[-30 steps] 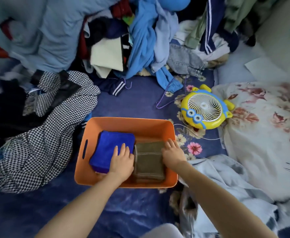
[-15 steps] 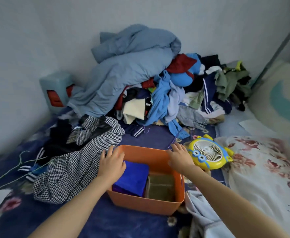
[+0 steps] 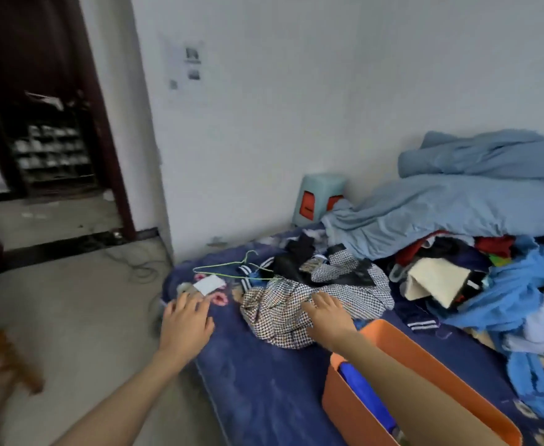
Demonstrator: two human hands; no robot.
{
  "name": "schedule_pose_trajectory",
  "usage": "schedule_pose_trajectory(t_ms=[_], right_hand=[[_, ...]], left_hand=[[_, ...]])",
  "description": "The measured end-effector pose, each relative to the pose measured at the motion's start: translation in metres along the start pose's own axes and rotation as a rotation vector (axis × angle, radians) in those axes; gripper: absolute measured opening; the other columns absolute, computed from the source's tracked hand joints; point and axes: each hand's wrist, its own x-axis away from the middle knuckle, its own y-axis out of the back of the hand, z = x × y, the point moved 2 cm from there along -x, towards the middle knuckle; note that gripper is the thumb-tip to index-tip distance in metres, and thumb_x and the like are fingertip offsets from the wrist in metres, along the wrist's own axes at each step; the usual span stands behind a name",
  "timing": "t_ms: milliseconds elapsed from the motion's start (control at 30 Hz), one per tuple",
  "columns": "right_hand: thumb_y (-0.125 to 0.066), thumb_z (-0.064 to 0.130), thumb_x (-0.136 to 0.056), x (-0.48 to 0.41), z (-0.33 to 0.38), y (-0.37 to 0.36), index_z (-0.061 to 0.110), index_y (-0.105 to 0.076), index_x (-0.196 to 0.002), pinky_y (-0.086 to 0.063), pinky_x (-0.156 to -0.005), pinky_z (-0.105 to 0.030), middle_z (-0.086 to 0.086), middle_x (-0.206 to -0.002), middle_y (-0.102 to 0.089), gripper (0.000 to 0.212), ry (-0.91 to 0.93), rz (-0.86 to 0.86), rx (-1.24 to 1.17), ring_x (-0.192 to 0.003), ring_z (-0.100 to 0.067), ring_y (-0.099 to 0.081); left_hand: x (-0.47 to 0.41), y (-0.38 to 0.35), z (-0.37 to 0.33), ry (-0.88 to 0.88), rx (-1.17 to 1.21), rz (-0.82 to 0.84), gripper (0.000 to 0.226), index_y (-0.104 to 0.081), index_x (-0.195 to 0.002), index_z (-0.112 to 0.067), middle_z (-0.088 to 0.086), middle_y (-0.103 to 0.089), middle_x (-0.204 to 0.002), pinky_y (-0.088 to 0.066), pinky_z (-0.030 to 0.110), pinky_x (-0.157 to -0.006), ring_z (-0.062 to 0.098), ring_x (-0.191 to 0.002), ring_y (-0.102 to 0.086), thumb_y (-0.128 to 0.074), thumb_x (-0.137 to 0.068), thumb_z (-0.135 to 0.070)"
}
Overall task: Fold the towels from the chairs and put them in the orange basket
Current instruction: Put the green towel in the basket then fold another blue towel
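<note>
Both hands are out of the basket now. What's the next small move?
Probably head left toward the wooden chair for another towel: both hands, left and right, are empty, and the orange basket holds a folded blue towel.

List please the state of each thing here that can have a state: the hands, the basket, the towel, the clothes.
Left hand: open, empty.
Right hand: open, empty, over the black-and-white checked garment.
Orange plastic basket: upright on the bed.
Blue folded towel: inside the basket.
Checked garment: crumpled, unfolded.
Green wire hanger: lying flat, bare.
</note>
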Motion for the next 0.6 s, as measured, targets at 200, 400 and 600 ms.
schedule_pose_trajectory(t_ms=[200,400,600], right_hand=[[-0.085,0.043,-0.043,-0.013,0.097,0.027,0.018,-0.067,-0.108,-0.052,-0.084,-0.034,-0.012,-0.102,-0.065,0.071,0.409,-0.176,0.065,-0.097,-0.03,-0.064],[-0.079,0.028,-0.055,0.027,0.198,0.039,0.01,-0.067,-0.104,-0.05,-0.084,-0.036,-0.013,-0.1,-0.062,0.054,0.722,-0.171,-0.046,-0.096,-0.032,-0.062],[-0.049,0.024,-0.09,0.057,0.286,0.055,0.012,-0.036,-0.138,-0.023,-0.108,-0.035,-0.012,-0.143,-0.033,0.052,0.948,-0.041,-0.018,-0.135,-0.027,-0.027]], left_hand=[[0.114,0.056,0.058,0.409,-0.082,-0.107,0.039,-0.067,-0.069,-0.011,0.007,-0.066,-0.074,-0.052,0.034,-0.058,0.027,-0.071,-0.065,-0.035,-0.064,-0.034],[0.243,0.084,0.085,0.746,-0.19,-0.204,0.04,-0.069,-0.073,-0.009,0.009,-0.068,-0.08,-0.051,0.038,-0.064,0.027,-0.083,-0.061,-0.037,-0.066,-0.033],[0.324,0.119,0.113,0.951,-0.259,-0.157,0.039,-0.067,-0.07,-0.011,0.007,-0.068,-0.079,-0.05,0.039,-0.063,0.03,-0.079,-0.063,-0.036,-0.069,-0.034]])
